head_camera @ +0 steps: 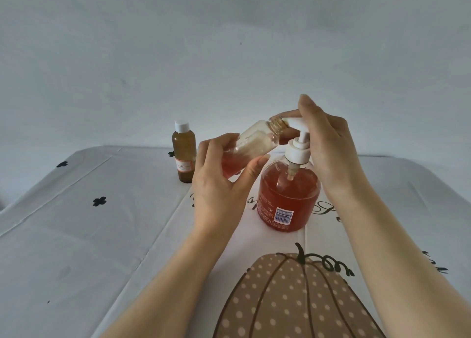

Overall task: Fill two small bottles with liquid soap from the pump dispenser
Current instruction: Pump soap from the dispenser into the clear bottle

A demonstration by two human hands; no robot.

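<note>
**On the table's middle: open bottle tipped to the pump spout**

Nearest the camera, a dotted pumpkin print (pixel 293 299) covers the cloth (pixel 76 235) between the two forearms, which reach forward well apart. A broad stretch of white cloth with small black flower prints spreads to the left, as far as the table's left edge, where the cloth drops away.

Just beyond the pumpkin stands the dispenser (pixel 289 197), upright on the cloth, roughly half full of pink soap, its barcode label facing the camera. The left hand (pixel 219 185) is beside it, raised off the cloth, thumb and fingers curled round the lower part of the open bottle (pixel 254 139). This bottle is tilted, with its threaded neck up and to the right against the spout and a little pink soap pooled at its low end. The right hand (pixel 328 154) comes in from the right side and closes over the pump (pixel 297 123); one finger sticks up, and a fingertip shows behind the bottle's neck.

Farther back and left of the left hand, apart from it, the capped bottle (pixel 184 154) stands upright, brownish and labelled, near the table's far edge. That edge meets a plain pale wall (pixel 229 44).
</note>
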